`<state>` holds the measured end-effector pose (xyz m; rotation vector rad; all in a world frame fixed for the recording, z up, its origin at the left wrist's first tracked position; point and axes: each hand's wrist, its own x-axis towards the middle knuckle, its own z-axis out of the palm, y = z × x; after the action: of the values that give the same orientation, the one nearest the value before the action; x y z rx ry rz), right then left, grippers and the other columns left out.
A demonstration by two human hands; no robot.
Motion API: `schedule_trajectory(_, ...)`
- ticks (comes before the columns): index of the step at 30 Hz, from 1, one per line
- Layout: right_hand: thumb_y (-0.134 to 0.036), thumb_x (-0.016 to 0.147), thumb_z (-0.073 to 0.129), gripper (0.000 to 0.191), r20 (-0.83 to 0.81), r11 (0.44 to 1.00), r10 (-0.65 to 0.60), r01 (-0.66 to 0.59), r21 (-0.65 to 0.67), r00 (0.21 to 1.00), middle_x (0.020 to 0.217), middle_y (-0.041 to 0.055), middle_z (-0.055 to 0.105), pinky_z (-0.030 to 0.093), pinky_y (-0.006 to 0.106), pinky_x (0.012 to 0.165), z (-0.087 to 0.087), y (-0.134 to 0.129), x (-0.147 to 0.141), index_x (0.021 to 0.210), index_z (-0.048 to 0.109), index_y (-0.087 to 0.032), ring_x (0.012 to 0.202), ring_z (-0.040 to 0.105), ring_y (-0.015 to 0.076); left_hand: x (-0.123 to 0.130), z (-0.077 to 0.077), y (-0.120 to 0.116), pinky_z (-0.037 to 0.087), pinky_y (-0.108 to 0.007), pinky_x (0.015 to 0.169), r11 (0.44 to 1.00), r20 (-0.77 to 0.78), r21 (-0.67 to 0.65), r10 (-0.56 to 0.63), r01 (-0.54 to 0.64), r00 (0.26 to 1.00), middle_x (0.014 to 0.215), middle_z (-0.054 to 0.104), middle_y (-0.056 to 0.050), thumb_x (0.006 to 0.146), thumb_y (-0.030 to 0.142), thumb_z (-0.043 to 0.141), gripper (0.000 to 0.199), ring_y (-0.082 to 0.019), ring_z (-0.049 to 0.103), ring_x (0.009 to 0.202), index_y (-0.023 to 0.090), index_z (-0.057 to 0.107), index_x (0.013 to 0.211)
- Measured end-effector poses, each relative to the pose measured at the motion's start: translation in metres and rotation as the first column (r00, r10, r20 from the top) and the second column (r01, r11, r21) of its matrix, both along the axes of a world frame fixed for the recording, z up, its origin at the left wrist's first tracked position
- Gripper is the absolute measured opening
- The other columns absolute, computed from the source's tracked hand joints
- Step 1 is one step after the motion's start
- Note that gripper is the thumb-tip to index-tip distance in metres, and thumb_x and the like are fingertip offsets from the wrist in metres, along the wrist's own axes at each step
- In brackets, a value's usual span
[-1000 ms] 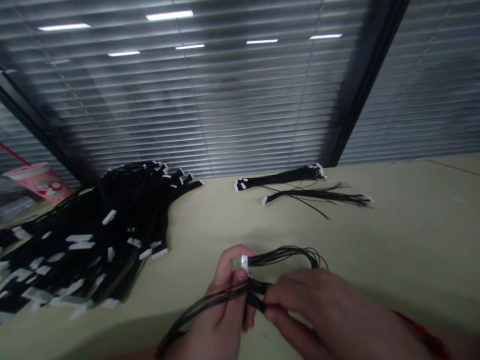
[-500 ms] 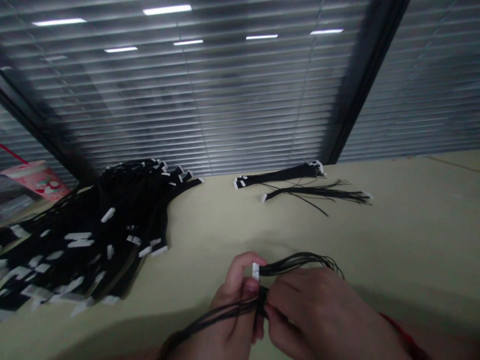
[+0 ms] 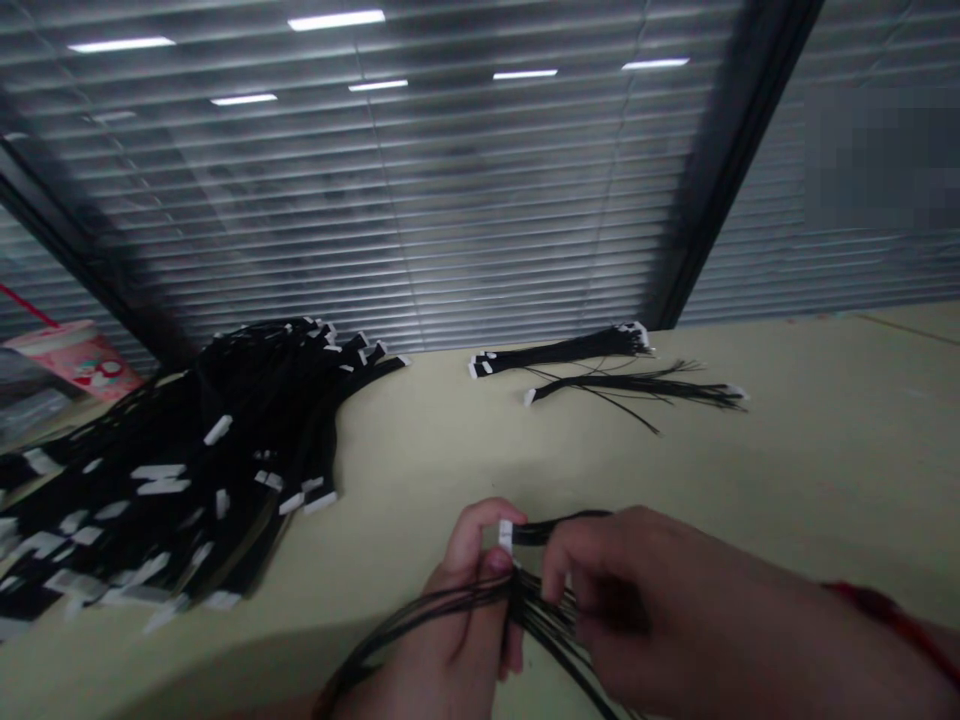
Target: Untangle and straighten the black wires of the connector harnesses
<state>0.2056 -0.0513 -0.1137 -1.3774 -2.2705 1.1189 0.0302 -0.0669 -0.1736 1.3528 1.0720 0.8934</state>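
My left hand (image 3: 457, 590) pinches a small white connector (image 3: 505, 537) between thumb and forefinger. Thin black wires (image 3: 536, 532) run from the connector to the right and pass behind my right hand (image 3: 637, 600). More loose black wires (image 3: 420, 612) cross over my left hand and bend down towards its wrist, while others fan out below to the lower right. My right hand is closed, its fingers curled among these wires just right of the connector. Its thumb tip and exact grip are partly hidden.
A large heap of black cables (image 3: 247, 430) with white connectors covers the left of the table (image 3: 420, 440). Smaller cable bundles (image 3: 562, 350) and a frayed bundle (image 3: 637, 383) lie at the back. A pink cup (image 3: 82, 360) with a straw stands far left. Window blinds (image 3: 480, 220) rise behind.
My right hand has moved right and slightly up from beside the left fingers. Wires that were bunched under it now spread out to the lower right. My left hand keeps hold of the connector.
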Motion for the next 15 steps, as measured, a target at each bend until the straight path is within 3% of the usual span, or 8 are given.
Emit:
schedule_trajectory(3,-0.012,0.066,0.042,0.025,-0.273,0.901,0.017,-0.134,-0.413,0.962,0.051,-0.0081,0.043,0.024,0.015,0.043,0.018,0.012,0.022,0.080,0.062,-0.017,0.044,0.032,0.0044,-0.002,-0.007,0.002,0.024,-0.020,0.042,1.000,0.014,-0.009,0.016,-0.016,1.000,0.053,0.040,0.007,0.096,0.046,0.026,0.031,-0.010,0.035,0.047,0.023,0.041,0.112)
schedule_trajectory(4,-0.014,0.067,0.040,0.021,-0.371,0.877,0.004,-0.181,-0.445,0.929,0.048,-0.0073,0.043,0.026,0.015,0.045,0.026,0.014,0.029,0.068,0.061,-0.014,0.043,0.034,0.0034,-0.002,-0.009,0.002,0.025,-0.020,0.042,1.000,0.014,-0.012,0.024,-0.024,1.000,0.053,0.041,0.007,0.096,0.046,0.026,0.032,-0.010,0.035,0.046,0.023,0.041,0.113)
schedule_trajectory(5,-0.018,0.068,0.038,0.023,-0.490,0.877,-0.057,-0.191,-0.440,0.870,0.044,-0.0069,0.042,0.024,0.016,0.044,0.033,0.016,0.034,0.057,0.057,-0.013,0.041,0.034,0.0024,-0.003,-0.010,0.002,0.025,-0.020,0.042,0.999,0.011,-0.014,0.043,-0.043,0.999,0.053,0.041,0.007,0.096,0.045,0.027,0.032,-0.010,0.036,0.046,0.023,0.041,0.114)
schedule_trajectory(6,-0.022,0.072,0.029,0.033,-0.595,0.896,-0.184,-0.115,-0.428,0.782,0.041,-0.0064,0.039,0.022,0.017,0.043,0.040,0.017,0.038,0.050,0.051,-0.012,0.039,0.035,0.0018,-0.003,-0.012,0.002,0.025,-0.020,0.042,0.998,0.007,-0.013,0.064,-0.064,0.998,0.053,0.042,0.006,0.096,0.045,0.028,0.032,-0.010,0.036,0.046,0.024,0.042,0.115)
schedule_trajectory(8,-0.019,0.080,0.006,0.055,-0.716,0.902,-0.411,0.135,-0.411,0.564,0.037,-0.0050,0.035,0.020,0.021,0.043,0.050,0.019,0.043,0.048,0.049,-0.010,0.038,0.035,0.0010,-0.004,-0.013,0.001,0.026,-0.020,0.043,0.995,0.012,-0.005,0.097,-0.097,0.995,0.053,0.044,0.006,0.096,0.044,0.031,0.031,-0.010,0.037,0.046,0.024,0.044,0.116)
schedule_trajectory(10,-0.010,0.084,-0.011,0.074,-0.767,0.859,-0.497,0.355,-0.369,0.406,0.041,-0.0040,0.041,0.026,0.025,0.047,0.055,0.023,0.045,0.054,0.056,-0.010,0.043,0.040,0.0003,-0.004,-0.013,0.000,0.026,-0.021,0.043,0.994,0.025,-0.003,0.109,-0.109,0.994,0.053,0.045,0.005,0.096,0.043,0.032,0.031,-0.011,0.038,0.046,0.023,0.046,0.115)
schedule_trajectory(13,-0.021,0.097,0.001,0.074,-0.870,0.863,-0.377,0.461,-0.206,0.317,0.066,-0.0076,0.063,0.035,0.025,0.058,0.057,0.032,0.054,0.057,0.064,-0.021,0.065,0.053,-0.0001,-0.004,-0.013,0.001,0.025,-0.020,0.042,0.995,0.031,0.004,0.099,-0.099,0.995,0.053,0.045,0.005,0.096,0.043,0.032,0.030,-0.011,0.037,0.046,0.023,0.047,0.114)
schedule_trajectory(15,-0.029,0.098,0.009,0.070,-0.863,0.847,-0.323,0.526,-0.080,0.389,0.093,-0.0127,0.066,0.036,0.026,0.060,0.058,0.037,0.061,0.056,0.065,-0.024,0.084,0.057,0.0041,-0.004,-0.012,0.001,0.026,-0.020,0.042,0.995,0.025,-0.001,0.098,-0.098,0.995,0.053,0.045,0.005,0.096,0.042,0.032,0.030,-0.011,0.037,0.046,0.023,0.046,0.114)
